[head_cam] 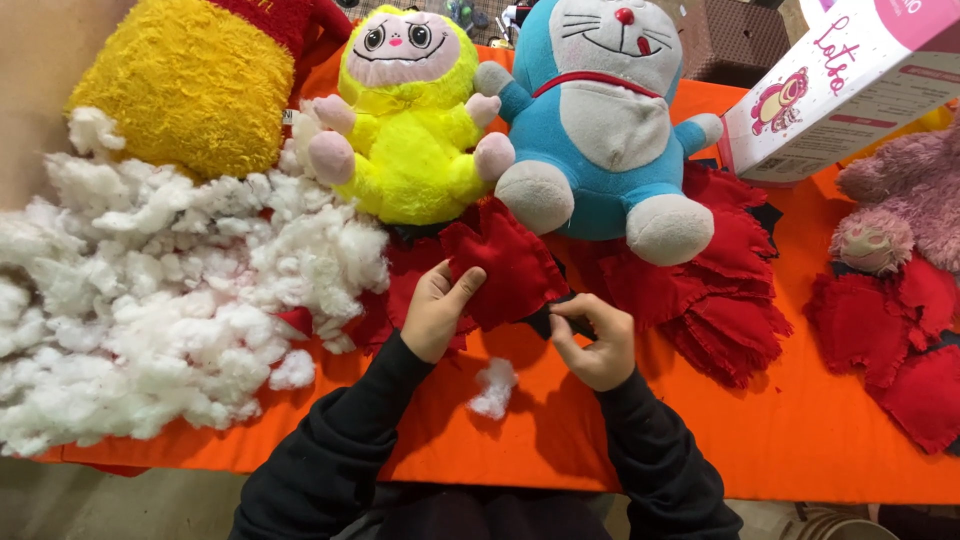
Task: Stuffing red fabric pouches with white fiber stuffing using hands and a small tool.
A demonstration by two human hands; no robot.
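My left hand (436, 308) grips the left side of a stuffed red fabric heart (505, 272), thumb on top. At the heart's lower right edge, my right hand (592, 343) pinches the fabric, fingers curled. The heart lies just in front of a yellow plush toy (408, 140) and a blue and white plush cat (600, 130). A small tuft of white stuffing (493, 388) rests on the orange table cover (760, 440) between my forearms. Both sleeves are black.
A large heap of white stuffing (150, 300) fills the left. Piles of flat red fabric hearts (725, 290) and more red hearts (900, 350) lie at right. A fuzzy yellow plush (185, 80), a pink plush (905, 215) and a white and pink box (850, 85) stand at the back.
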